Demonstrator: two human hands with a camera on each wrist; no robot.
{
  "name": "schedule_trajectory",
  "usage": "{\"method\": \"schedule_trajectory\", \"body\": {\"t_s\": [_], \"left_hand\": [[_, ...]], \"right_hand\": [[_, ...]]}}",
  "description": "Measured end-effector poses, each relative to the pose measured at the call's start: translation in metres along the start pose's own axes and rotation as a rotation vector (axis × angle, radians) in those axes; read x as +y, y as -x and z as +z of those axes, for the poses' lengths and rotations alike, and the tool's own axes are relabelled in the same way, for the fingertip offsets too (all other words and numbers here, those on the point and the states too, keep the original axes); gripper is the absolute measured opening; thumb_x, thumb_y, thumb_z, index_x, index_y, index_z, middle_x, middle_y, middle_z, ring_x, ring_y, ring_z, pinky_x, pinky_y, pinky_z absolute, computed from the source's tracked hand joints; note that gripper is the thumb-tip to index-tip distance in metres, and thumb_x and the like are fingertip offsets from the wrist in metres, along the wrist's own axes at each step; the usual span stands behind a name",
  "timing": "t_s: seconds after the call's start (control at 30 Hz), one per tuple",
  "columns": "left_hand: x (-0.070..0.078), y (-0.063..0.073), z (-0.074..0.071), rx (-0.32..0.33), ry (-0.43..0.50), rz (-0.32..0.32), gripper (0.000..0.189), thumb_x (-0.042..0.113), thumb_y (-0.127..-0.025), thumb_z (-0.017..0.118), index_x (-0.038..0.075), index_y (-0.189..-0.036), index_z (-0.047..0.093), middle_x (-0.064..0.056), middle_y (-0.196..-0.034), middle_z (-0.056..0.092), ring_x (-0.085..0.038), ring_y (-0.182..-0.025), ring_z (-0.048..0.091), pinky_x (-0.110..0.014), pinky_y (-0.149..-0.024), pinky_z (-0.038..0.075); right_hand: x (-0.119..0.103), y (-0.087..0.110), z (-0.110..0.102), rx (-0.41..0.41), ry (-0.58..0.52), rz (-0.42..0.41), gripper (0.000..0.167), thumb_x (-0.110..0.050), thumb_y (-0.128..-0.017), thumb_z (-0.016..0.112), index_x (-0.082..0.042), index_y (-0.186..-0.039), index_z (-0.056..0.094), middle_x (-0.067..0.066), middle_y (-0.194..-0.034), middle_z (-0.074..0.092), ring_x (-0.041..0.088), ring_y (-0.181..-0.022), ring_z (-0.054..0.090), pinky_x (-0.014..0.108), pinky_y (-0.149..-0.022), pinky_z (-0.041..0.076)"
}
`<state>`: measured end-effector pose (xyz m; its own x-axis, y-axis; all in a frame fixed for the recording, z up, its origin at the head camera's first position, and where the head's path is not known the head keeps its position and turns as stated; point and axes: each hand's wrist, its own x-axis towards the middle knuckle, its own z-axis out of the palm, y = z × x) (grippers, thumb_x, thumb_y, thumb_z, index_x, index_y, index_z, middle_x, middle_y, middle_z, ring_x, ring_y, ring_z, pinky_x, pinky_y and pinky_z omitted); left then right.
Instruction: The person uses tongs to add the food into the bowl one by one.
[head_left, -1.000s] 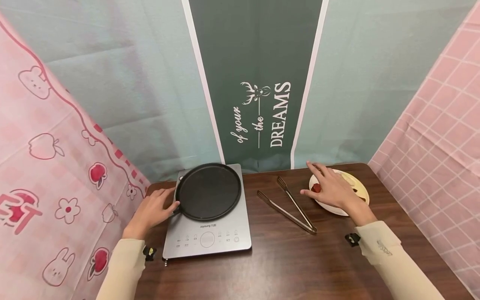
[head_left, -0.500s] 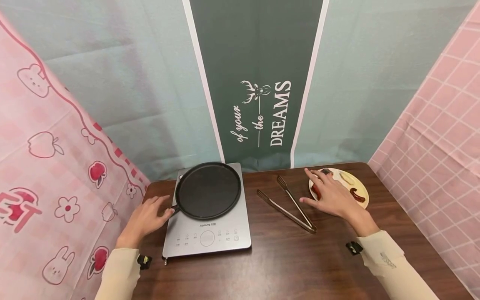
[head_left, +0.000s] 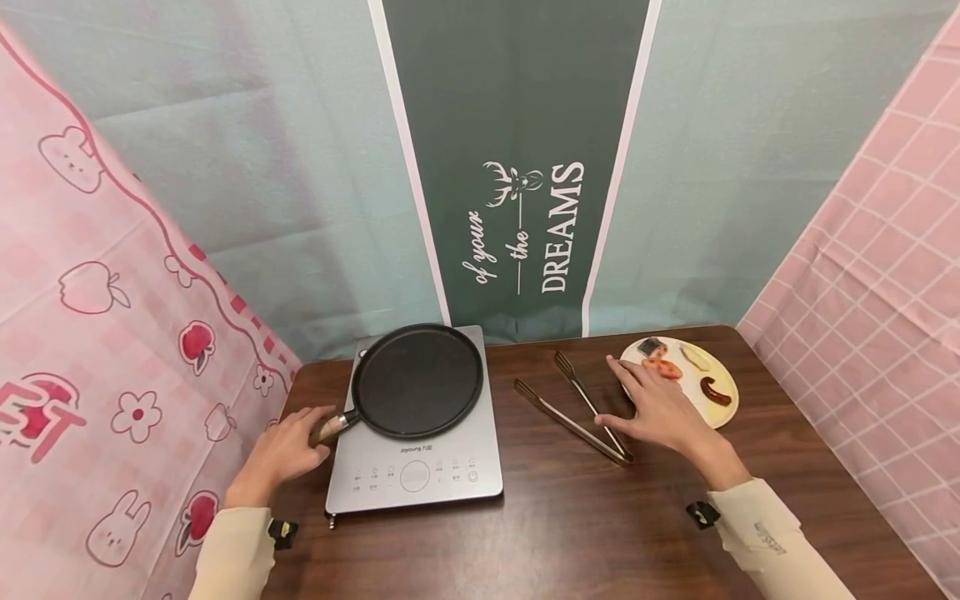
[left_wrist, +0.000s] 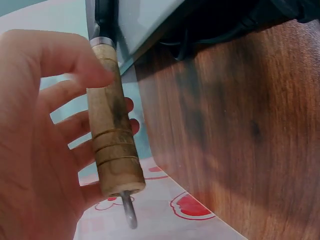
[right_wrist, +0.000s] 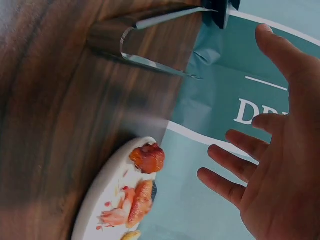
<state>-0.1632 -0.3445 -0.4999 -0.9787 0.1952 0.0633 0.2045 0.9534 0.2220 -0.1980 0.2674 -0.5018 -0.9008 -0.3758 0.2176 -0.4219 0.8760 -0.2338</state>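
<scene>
My left hand [head_left: 281, 454] is at the wooden handle [left_wrist: 115, 125] of a flat black frying pan [head_left: 417, 382]. In the left wrist view the thumb lies over the handle, with fingers behind it and fingertips showing past its far side. The pan sits on a silver induction cooktop [head_left: 450, 479]. My right hand [head_left: 663, 417] hovers with spread fingers over the near left side of a plate [head_left: 726, 371], holding nothing. On the plate lie a curved dark red sausage-like piece [head_left: 715, 392], an orange-red piece [head_left: 662, 368] and other food. Metal tongs [head_left: 562, 419] lie spread left of this hand.
A brown wooden table [head_left: 570, 533] carries everything. Behind it hangs a green cloth [head_left: 517, 100] with white lettering. A pink patterned cloth [head_left: 135, 367] borders the left side, and a pink checked one [head_left: 877, 317] the right.
My left hand has moved from the pan's edge down and left along the handle, exposing its wood. My right hand has drifted slightly down and left, uncovering more food on the plate.
</scene>
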Motion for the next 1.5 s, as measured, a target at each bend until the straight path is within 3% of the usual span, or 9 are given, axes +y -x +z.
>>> {"method": "schedule_trajectory", "body": {"t_s": [0.13, 0.33, 0.83, 1.1, 1.33, 1.5], "left_hand": [[-0.001, 0.001, 0.002, -0.025, 0.002, -0.026, 0.064, 0.022, -0.079, 0.075, 0.012, -0.142, 0.065, -0.015, -0.126, 0.073, -0.036, -0.100, 0.072, -0.059, -0.077, 0.054], [-0.003, 0.002, 0.006, -0.042, 0.005, -0.050, 0.062, 0.025, -0.083, 0.076, 0.010, -0.142, 0.064, -0.019, -0.128, 0.073, -0.038, -0.104, 0.073, -0.061, -0.079, 0.054], [-0.006, 0.002, 0.013, -0.056, -0.007, -0.071, 0.055, 0.030, -0.089, 0.074, 0.009, -0.139, 0.065, -0.018, -0.121, 0.074, -0.041, -0.100, 0.074, -0.061, -0.074, 0.054], [-0.005, 0.002, 0.015, -0.016, -0.011, -0.051, 0.045, 0.027, -0.090, 0.074, 0.004, -0.128, 0.069, -0.018, -0.114, 0.075, -0.042, -0.095, 0.074, -0.063, -0.074, 0.054], [-0.006, -0.001, 0.018, -0.021, -0.004, -0.065, 0.027, 0.025, -0.092, 0.073, 0.007, -0.112, 0.069, -0.014, -0.094, 0.074, -0.039, -0.081, 0.073, -0.061, -0.066, 0.051], [-0.006, -0.002, 0.020, -0.025, 0.000, -0.077, 0.023, 0.023, -0.092, 0.073, 0.007, -0.107, 0.068, -0.015, -0.090, 0.073, -0.038, -0.076, 0.072, -0.060, -0.064, 0.050]], "right_hand": [[0.000, 0.002, 0.006, -0.016, 0.012, 0.014, 0.106, -0.068, -0.081, 0.080, -0.006, -0.159, 0.045, 0.023, -0.152, 0.057, 0.050, -0.136, 0.058, 0.067, -0.105, 0.047], [0.001, 0.005, 0.013, -0.055, 0.027, 0.020, 0.107, -0.071, -0.081, 0.079, -0.006, -0.160, 0.045, 0.025, -0.150, 0.056, 0.050, -0.132, 0.060, 0.067, -0.099, 0.050], [-0.005, 0.009, 0.038, -0.086, -0.052, 0.040, 0.109, -0.067, -0.080, 0.082, 0.001, -0.157, 0.046, 0.028, -0.155, 0.053, 0.051, -0.138, 0.056, 0.064, -0.111, 0.044], [-0.009, 0.010, 0.048, -0.100, -0.045, 0.058, 0.109, -0.063, -0.079, 0.084, 0.001, -0.157, 0.045, 0.028, -0.152, 0.055, 0.051, -0.137, 0.056, 0.064, -0.110, 0.045], [-0.008, 0.014, 0.056, -0.099, -0.033, 0.071, 0.112, -0.067, -0.077, 0.084, 0.001, -0.157, 0.045, 0.027, -0.147, 0.058, 0.049, -0.132, 0.060, 0.063, -0.105, 0.049], [-0.008, 0.014, 0.062, -0.086, -0.013, 0.071, 0.113, -0.068, -0.076, 0.084, 0.003, -0.156, 0.046, 0.027, -0.142, 0.060, 0.046, -0.126, 0.063, 0.060, -0.101, 0.052]]}}
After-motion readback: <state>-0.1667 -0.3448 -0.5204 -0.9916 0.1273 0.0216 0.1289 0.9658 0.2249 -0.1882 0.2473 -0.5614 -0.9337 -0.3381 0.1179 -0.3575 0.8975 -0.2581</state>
